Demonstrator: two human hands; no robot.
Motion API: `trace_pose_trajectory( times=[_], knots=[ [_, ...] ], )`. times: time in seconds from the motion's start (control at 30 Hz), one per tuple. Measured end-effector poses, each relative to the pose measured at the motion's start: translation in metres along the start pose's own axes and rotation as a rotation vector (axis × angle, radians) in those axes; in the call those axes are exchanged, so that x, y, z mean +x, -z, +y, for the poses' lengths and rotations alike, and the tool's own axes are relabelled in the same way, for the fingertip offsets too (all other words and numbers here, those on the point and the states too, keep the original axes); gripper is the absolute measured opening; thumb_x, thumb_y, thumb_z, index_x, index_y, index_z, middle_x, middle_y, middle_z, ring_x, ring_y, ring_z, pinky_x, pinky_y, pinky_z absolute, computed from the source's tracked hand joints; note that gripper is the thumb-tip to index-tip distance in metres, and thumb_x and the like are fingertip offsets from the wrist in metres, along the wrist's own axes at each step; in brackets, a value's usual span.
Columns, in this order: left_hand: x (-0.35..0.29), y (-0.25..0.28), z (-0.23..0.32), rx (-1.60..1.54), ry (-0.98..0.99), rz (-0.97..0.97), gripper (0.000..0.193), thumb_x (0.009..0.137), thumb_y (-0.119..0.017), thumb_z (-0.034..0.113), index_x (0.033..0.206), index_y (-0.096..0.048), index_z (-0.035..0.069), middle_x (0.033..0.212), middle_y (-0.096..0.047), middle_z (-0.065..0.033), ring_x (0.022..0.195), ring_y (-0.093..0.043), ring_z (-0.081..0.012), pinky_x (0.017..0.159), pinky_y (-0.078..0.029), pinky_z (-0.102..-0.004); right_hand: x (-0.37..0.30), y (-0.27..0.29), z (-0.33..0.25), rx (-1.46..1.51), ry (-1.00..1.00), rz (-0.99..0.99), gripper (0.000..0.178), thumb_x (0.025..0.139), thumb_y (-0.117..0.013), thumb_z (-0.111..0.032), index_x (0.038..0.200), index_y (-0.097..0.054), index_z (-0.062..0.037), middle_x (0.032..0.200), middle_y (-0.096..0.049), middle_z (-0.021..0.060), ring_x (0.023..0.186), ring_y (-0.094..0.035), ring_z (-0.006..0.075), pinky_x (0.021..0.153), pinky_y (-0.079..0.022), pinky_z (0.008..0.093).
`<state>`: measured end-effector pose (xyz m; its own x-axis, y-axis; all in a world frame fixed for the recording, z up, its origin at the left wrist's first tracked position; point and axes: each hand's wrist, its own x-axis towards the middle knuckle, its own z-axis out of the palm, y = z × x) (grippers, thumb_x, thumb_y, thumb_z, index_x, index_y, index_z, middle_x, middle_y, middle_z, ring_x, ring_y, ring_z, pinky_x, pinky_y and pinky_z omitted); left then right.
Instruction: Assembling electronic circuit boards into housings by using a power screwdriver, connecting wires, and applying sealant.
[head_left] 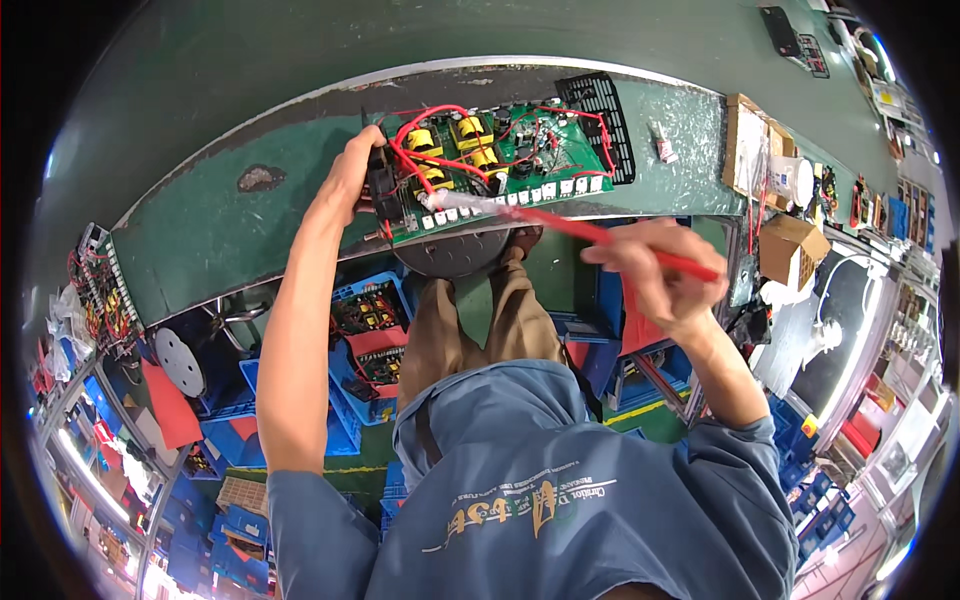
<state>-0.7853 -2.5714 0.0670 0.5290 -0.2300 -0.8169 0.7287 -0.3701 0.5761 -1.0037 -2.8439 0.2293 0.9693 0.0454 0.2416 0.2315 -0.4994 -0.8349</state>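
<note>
A green circuit board [500,160] with yellow coils and red wires lies on the green workbench [220,230]. My left hand [352,180] grips the board's left edge beside a black component. My right hand [655,272] holds a long red-handled brush [570,225]. The brush's white bristle tip rests on the board's near edge, by a row of white connectors. A black vented grille [610,120] sits at the board's right end.
Cardboard boxes [790,245] and small parts stand at the bench's right end. A small bottle [662,148] lies right of the grille. Blue crates [365,340] with more boards sit under the bench. Another wired board [100,290] lies at the far left.
</note>
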Motion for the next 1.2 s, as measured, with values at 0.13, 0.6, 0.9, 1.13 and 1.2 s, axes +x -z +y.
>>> trace_pose_trajectory(
  times=[0.13,0.6,0.9,1.13,1.2],
  knots=[
    [0.025,0.023,-0.019,-0.037,-0.09,-0.132,0.029,0.088,-0.054,0.045,0.074,-0.053,0.019,0.066,-0.051,0.0047,0.055,-0.048,-0.0086,0.048,-0.031,-0.028,-0.029,0.031,0.012,0.142,-0.337,0.692,0.022,0.108,-0.055,-0.018,0.114,-0.059,0.0027,0.088,-0.072,0.0147,0.075,-0.072,0.0207,0.06,-0.057,0.0299],
    [-0.028,0.009,-0.017,-0.217,-0.052,-0.002,0.028,0.085,-0.063,0.042,0.087,-0.063,0.014,0.074,-0.059,-0.0015,0.068,-0.06,-0.0183,0.064,-0.05,-0.0349,-0.209,0.153,0.244,0.628,-0.489,1.516,0.027,0.105,-0.058,-0.03,0.115,-0.068,-0.0078,0.097,-0.073,0.0044,0.078,-0.066,0.0131,0.057,-0.044,0.0239],
    [-0.067,-0.019,-0.044,-0.222,-0.209,0.38,0.037,0.086,-0.064,0.041,0.086,-0.07,0.004,0.082,-0.067,-0.0048,0.074,-0.062,-0.0168,0.067,-0.048,-0.0334,-0.293,0.185,0.385,1.182,-0.786,1.401,0.04,0.105,-0.048,-0.022,0.142,-0.057,-0.0122,0.137,-0.061,0.0248,0.111,-0.067,0.0291,0.077,-0.057,0.0343],
    [-0.132,-0.066,-0.074,-0.274,-0.381,0.749,0.044,0.086,-0.059,0.034,0.109,-0.066,-0.003,0.093,-0.063,-0.0068,0.086,-0.051,-0.0187,0.08,-0.043,-0.033,-0.33,0.135,0.38,1.362,-0.656,0.627,0.038,0.1,-0.063,-0.029,0.128,-0.062,-0.0024,0.126,-0.067,0.0097,0.11,-0.066,0.0177,0.091,-0.054,0.0277],
    [-0.163,-0.058,-0.104,-0.358,-0.298,0.846,0.046,0.087,-0.058,0.033,0.115,-0.065,-0.002,0.098,-0.064,-0.0082,0.09,-0.052,-0.0196,0.085,-0.044,-0.0328,-0.272,0.088,0.348,1.215,-0.967,0.577,0.028,0.101,-0.063,-0.028,0.115,-0.066,-0.0044,0.102,-0.07,-0.0006,0.086,-0.066,0.0112,0.072,-0.051,0.0217]
  ],
)
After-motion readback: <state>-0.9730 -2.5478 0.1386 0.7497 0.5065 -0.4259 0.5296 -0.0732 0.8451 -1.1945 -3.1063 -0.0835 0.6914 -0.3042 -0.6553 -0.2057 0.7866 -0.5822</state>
